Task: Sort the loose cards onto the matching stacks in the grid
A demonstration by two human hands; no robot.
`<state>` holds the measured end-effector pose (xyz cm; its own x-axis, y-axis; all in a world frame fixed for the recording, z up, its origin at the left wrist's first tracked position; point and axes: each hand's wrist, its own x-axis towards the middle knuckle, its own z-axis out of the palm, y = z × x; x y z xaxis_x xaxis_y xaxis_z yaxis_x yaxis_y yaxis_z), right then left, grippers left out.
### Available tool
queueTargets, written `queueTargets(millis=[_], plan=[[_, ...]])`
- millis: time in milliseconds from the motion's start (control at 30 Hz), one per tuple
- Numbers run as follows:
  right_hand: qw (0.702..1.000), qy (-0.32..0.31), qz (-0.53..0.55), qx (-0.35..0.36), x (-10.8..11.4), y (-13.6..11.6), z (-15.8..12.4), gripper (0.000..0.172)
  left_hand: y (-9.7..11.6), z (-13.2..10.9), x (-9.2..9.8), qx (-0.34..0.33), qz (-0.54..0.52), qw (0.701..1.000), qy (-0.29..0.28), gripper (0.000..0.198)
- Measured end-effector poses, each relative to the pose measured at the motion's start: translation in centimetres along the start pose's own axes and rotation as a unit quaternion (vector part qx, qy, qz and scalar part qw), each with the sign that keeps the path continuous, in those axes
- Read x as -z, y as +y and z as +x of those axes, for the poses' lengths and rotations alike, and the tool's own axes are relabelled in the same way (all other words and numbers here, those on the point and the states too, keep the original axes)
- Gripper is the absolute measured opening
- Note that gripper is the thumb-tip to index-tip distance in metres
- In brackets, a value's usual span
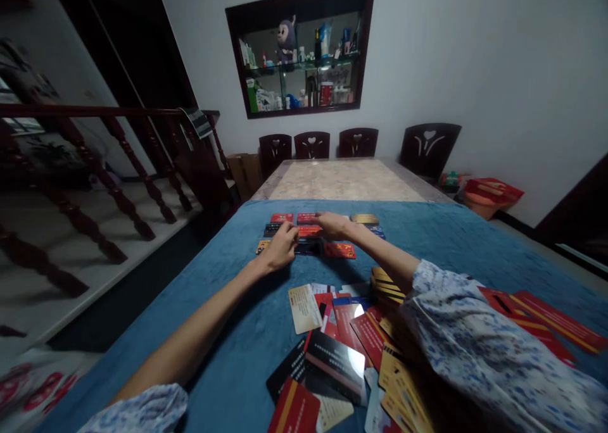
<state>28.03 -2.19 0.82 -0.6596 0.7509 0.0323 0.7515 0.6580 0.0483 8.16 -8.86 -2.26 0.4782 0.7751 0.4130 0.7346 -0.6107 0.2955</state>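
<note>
Rows of cards lie at the far part of the blue cloth. Between my hands is a red card [308,231] in the middle row. My left hand [281,248] is closed, its curled fingertips at the card's left end. From the other side, my right hand [335,225] reaches over with its fingers bent down at the right end; its fingertips are partly hidden. A red card [282,218], a gold card [365,219] and an orange-red card [340,250] lie around them. Dark cards beside my left hand are partly covered.
A loose heap of mixed cards [336,360] spreads nearer to me, partly under my right sleeve. More red cards [560,319] lie at the right. The blue cloth [213,332] covers the table's near part. Chairs [312,145] stand beyond; a railing [109,111] runs along the left.
</note>
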Motion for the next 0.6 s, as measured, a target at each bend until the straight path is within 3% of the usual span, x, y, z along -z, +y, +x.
queueTargets(millis=[367,600], plan=[[0.992,0.064,0.089,0.055,-1.5,-4.5,-6.2,0.033,3.8,-7.0,0.1,0.003,-0.048,0.999,-0.007,0.016],[0.957,0.102,0.178,0.205,-3.6,-7.0,-8.0,0.035,7.1,-9.7,0.3,-0.004,-0.007,0.998,-0.059,0.01]])
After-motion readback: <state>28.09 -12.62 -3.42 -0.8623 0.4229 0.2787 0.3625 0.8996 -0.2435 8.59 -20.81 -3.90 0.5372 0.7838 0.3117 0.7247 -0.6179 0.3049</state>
